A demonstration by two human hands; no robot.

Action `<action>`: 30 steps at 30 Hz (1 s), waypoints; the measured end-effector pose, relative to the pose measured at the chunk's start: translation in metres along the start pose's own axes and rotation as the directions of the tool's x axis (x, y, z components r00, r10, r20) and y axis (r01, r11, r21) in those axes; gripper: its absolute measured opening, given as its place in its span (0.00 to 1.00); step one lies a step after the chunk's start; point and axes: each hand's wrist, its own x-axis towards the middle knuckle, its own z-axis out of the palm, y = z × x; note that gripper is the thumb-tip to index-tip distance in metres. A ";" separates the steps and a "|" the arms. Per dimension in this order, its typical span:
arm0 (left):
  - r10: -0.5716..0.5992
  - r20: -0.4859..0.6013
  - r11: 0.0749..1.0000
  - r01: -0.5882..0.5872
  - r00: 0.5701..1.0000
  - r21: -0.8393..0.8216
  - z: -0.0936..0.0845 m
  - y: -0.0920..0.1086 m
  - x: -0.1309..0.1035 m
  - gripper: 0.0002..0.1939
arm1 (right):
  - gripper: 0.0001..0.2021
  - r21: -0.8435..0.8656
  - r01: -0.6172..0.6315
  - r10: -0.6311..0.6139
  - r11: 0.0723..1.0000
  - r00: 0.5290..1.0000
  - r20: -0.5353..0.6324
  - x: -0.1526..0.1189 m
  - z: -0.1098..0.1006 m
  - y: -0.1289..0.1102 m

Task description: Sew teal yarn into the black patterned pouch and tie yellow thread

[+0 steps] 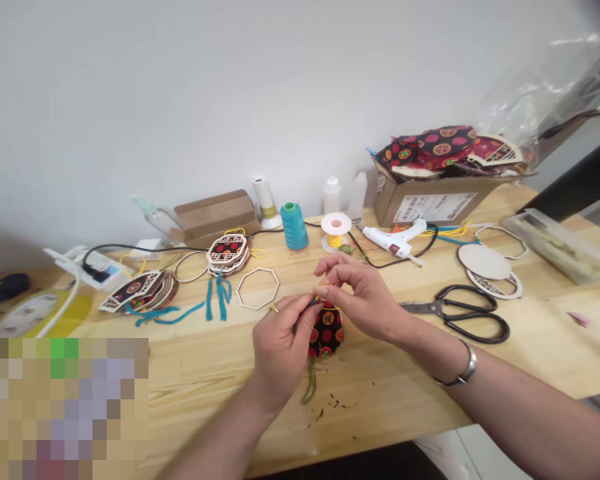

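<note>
A black fabric piece (329, 331) with red and orange round motifs hangs below my fingers, just above the table. Olive-green cord ends (310, 387) dangle from its lower edge. My left hand (285, 333) is closed at its upper left side, with thumb and forefinger pinching the top; a bit of teal shows there. Thumb and fingertips of my right hand (357, 293) are pinched together on a thin yellow cord (319, 297) at the top of the fabric piece. The two hands meet there, and the fingers hide the cord's exact path.
Black-handled scissors (460, 313) lie right of my right hand. Behind are a white glue gun (395, 239), a yellow cord spool (335, 232), a teal thread cone (293, 227) and a box of fabric pieces (425, 200). Stacked ornaments (227, 253) and an octagonal frame (258, 289) lie left.
</note>
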 end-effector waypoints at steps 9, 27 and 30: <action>-0.132 0.058 0.985 0.138 0.990 -0.104 -0.002 0.003 0.003 0.09 | 0.08 0.000 -0.028 0.028 1.000 0.999 -0.018 0.000 0.000 0.003; -0.375 0.315 0.805 0.475 0.872 -0.355 -0.003 0.000 0.009 0.09 | 0.09 0.012 -0.077 0.077 0.997 0.997 0.004 0.001 0.001 0.002; -0.420 0.364 0.721 0.549 0.832 -0.423 -0.003 0.001 0.009 0.08 | 0.11 0.032 -0.074 0.074 0.997 0.997 -0.007 0.002 0.001 0.004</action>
